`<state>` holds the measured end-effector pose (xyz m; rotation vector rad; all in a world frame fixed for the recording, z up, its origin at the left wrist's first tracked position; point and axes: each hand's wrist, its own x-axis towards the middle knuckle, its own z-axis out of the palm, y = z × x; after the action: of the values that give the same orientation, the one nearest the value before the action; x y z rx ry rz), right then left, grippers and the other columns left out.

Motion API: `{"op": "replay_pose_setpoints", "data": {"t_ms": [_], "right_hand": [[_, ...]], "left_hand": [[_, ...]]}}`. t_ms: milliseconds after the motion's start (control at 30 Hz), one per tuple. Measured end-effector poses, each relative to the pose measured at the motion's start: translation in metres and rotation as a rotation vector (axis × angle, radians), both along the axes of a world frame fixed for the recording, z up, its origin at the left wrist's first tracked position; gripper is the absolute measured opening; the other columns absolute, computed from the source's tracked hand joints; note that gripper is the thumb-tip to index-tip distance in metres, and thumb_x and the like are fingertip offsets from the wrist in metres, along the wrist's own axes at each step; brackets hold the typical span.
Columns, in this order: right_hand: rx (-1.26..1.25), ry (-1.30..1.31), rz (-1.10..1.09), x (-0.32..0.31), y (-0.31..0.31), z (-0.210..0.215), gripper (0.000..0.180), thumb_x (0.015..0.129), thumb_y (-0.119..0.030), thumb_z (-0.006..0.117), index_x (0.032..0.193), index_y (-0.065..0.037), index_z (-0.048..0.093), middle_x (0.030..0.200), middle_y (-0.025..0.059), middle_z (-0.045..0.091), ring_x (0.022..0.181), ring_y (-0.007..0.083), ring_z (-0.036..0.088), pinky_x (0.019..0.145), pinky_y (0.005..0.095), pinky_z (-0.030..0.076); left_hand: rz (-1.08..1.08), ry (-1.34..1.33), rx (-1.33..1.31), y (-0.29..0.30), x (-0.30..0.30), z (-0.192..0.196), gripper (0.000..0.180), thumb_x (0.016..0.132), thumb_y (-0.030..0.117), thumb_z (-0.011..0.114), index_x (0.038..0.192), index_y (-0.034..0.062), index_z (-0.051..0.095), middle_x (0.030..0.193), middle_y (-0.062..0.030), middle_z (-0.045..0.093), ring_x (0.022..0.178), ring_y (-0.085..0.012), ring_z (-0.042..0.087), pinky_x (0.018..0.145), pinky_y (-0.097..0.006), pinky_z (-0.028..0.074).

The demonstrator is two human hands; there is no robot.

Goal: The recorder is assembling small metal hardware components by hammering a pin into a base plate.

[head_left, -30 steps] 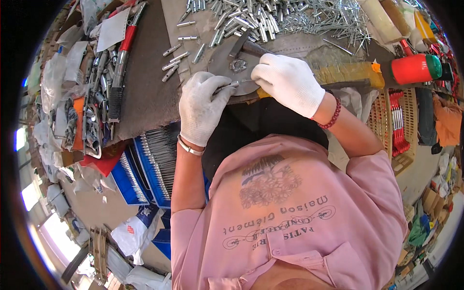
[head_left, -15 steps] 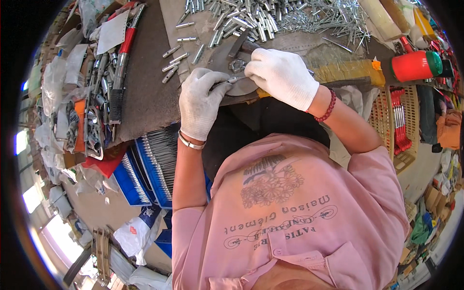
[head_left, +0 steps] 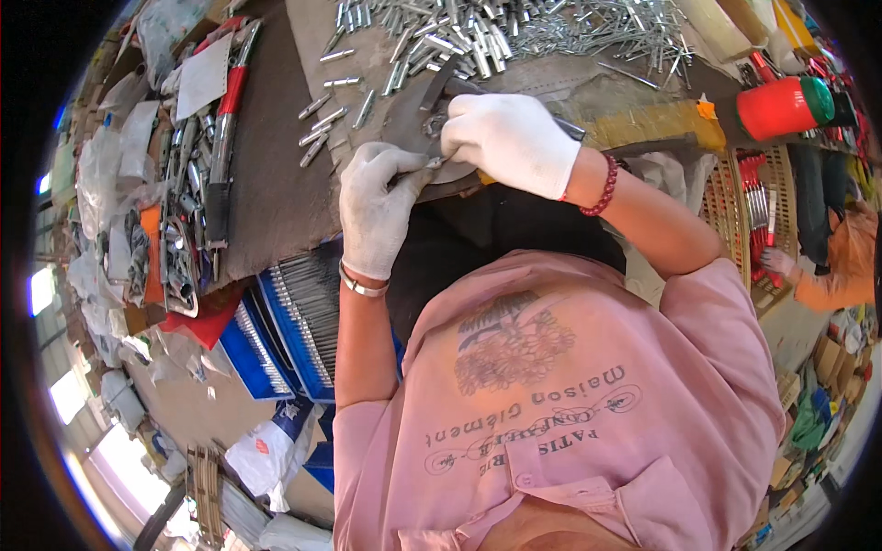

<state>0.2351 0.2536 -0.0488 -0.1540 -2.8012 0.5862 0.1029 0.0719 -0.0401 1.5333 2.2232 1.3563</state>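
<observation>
My left hand (head_left: 378,207), in a white knit glove, pinches a small silver metal tube (head_left: 435,163) between thumb and fingertips. Close to its tip, my gloved right hand (head_left: 510,138) has its fingers pressed together; whatever they hold is too small to make out. Beneath both hands is a round metal plate (head_left: 448,173) at the bench's near edge. A hammer (head_left: 441,84) lies just beyond, its handle passing behind my right hand, and I cannot tell whether that hand touches it. Several loose metal tubes (head_left: 317,129) lie left of the hammer.
Heaped tubes (head_left: 469,41) and thin pins (head_left: 588,37) cover the bench's far side. Tools and plastic bags (head_left: 184,165) crowd the left. Blue trays of rods (head_left: 299,312) stand below. At right are a red container (head_left: 781,108) and a crate (head_left: 730,216), where another person's orange sleeve (head_left: 841,266) reaches in.
Both hands stay close together; my right hand has shifted slightly left, toward the left fingertips. The view has shifted a little. Another person's hand has come to the red tools in the crate.
</observation>
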Motion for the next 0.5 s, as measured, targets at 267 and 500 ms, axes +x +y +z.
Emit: {"op": "replay_pose_setpoints", "data": {"t_ms": [267,500], "right_hand": [[0.084,0.061,-0.114,0.025,0.023,0.016,0.008,0.088,-0.023,0.076,0.090,-0.015,0.075,0.092,0.0035,0.067,0.086,0.0251,0.070,0.075,0.0364,0.058],[0.216,0.084,-0.573,0.064,0.121,-0.006,0.007,0.091,-0.021,0.072,0.092,-0.017,0.077,0.093,0.0029,0.069,0.087,0.0260,0.071,0.076,0.0361,0.058]], "left_hand": [[0.007,-0.046,-0.100,-0.005,0.001,0.008,0.016,0.076,-0.003,0.084,0.089,0.0022,0.075,0.088,-0.0113,0.068,0.084,-0.0267,0.067,0.075,-0.035,0.052],[-0.016,-0.052,-0.074,-0.003,0.001,0.010,0.017,0.077,-0.003,0.084,0.090,0.0024,0.076,0.089,-0.0111,0.068,0.083,-0.0263,0.067,0.074,-0.034,0.052]]}}
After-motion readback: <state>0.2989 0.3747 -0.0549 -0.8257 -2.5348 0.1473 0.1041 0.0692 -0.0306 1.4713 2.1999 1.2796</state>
